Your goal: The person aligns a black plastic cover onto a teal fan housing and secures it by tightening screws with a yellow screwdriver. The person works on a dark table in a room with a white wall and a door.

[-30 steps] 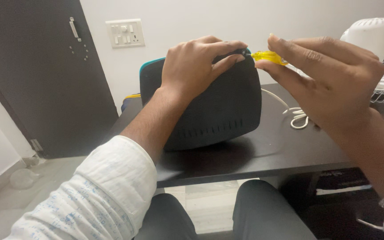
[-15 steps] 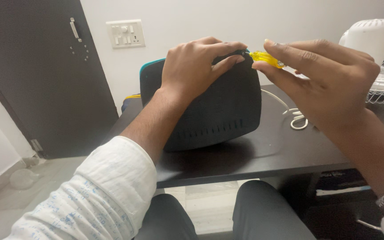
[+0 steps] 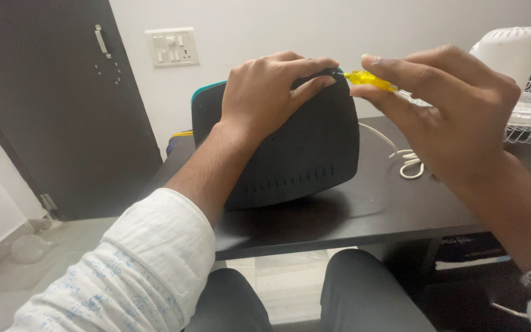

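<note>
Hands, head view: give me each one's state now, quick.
Left hand: closed over the top edge of the black device, steadying it.
Right hand: pinching the yellow screwdriver.

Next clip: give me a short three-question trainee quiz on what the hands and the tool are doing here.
1. True or false: the left hand rests on top of the black rounded plastic casing.
2. What does the right hand hold?
A. white coiled cable
B. yellow translucent-handled screwdriver
C. white fan grille
3. Fill in: the casing stands on edge on a dark ____.

Key
1. True; it grips the upper edge.
2. B, the yellow translucent-handled screwdriver, tip at the casing's top right corner. The white coiled cable lies untouched.
3. Table.
</note>
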